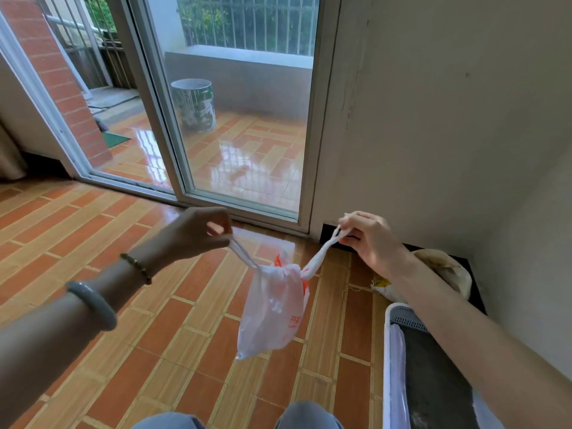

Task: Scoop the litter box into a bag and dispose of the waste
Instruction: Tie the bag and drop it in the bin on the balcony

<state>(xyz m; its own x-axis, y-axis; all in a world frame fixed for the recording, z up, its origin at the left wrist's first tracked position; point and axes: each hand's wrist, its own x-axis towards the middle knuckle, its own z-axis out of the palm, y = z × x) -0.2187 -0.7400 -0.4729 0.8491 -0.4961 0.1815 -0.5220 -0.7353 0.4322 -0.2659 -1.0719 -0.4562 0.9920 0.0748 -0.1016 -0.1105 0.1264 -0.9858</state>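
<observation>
- Daylight is streaming in through the glass door.
- Glare is bouncing off the balcony tiles.
- The left hand is sitting backlit and shaded; the bag is glowing translucent.
- The wide lens is bowing straight edges near the borders.

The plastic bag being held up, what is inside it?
Its contents cannot be seen: the plastic bag is cloudy white and its mouth is bunched closed. The left hand and right hand pinch its handles.
</observation>
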